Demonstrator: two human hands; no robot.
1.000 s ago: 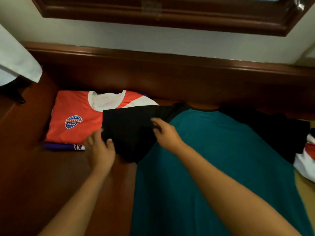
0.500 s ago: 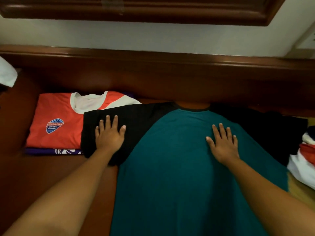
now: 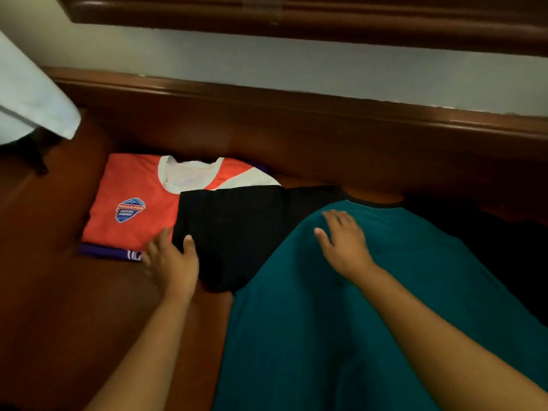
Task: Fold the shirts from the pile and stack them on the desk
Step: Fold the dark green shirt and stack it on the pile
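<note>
Since half a second ago your left hand has slid off the flat of the black sleeve to its outer edge, and your right hand has come in toward the left shoulder of the teal shirt.

Nearest you, that teal shirt lies spread face-down on the worktop, its hem running out of view below. Your right hand lies open and flat on it, fingers straight. Your left hand pinches the sleeve's edge, thumb on top, the fingers apparently tucked under the cloth.

Beyond, the sleeve overlaps the folded orange shirt, which tops the stack over a purple one at the back rail.

You look to be starting the first fold: lift the sleeve inward across the teal back, with the right hand pinning the fold line.
</note>
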